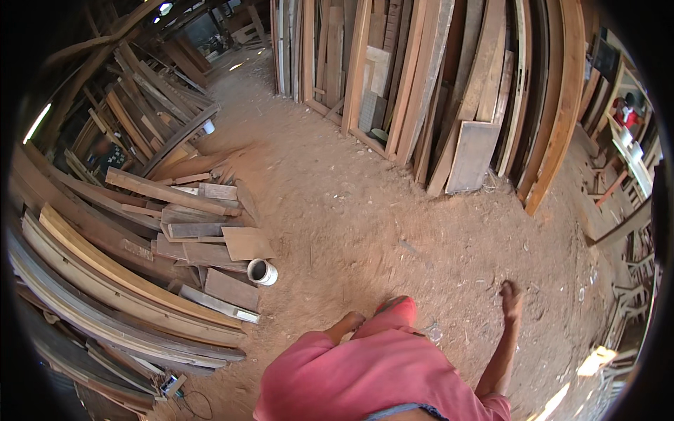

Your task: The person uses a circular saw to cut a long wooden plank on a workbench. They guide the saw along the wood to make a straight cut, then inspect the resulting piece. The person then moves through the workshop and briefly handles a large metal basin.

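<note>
My right hand (512, 299) hangs out over the dirt floor at the end of a stretched arm. Its fingers look loosely curled, and I see nothing in them. Close in front of my body is my left hand (356, 320), small and partly cut off from sight by the red shirt (365, 375); how its fingers lie does not show. Neither hand touches any of the timber. The nearest object on the left is a white bucket (262, 273), standing beside a pile of boards (219, 254).
Long planks (140, 281) lie stacked along the left. Tall boards (421, 77) lean upright ahead, with a grey panel (472, 157) at their foot. One person (112, 158) is by the left timber, another (627, 112) far right. Wooden frames (632, 302) stand at right.
</note>
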Tool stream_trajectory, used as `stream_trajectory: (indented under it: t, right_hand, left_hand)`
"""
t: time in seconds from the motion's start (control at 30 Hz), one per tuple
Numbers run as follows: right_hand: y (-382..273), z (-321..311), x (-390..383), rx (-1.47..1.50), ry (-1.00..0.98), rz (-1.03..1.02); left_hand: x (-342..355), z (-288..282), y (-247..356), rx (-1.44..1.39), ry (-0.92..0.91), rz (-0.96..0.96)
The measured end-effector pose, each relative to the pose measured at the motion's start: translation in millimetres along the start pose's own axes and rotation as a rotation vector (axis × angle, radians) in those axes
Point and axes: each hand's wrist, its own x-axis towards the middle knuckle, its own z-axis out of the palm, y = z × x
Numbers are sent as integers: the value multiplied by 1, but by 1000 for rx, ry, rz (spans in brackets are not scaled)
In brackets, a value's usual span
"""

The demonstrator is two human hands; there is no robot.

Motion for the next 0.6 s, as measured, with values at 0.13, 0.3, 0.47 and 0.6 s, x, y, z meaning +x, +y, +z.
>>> stream_trajectory:
  t: [0.13,0.3,0.47,0.6]
  right_hand:
    - [-147,-51,76,376,15,-141]
    - [-248,-150,123,546,32,-629]
    - [-257,-255,157,566,138,-1137]
    - [-280,-330,167,480,-70,-1229]
  left_hand:
    - [77,17,32,493,-33,19]
    - [174,36,173,621,-36,79]
    - [252,83,399,698,12,-70]
    - [320,173,592,750,-29,180]
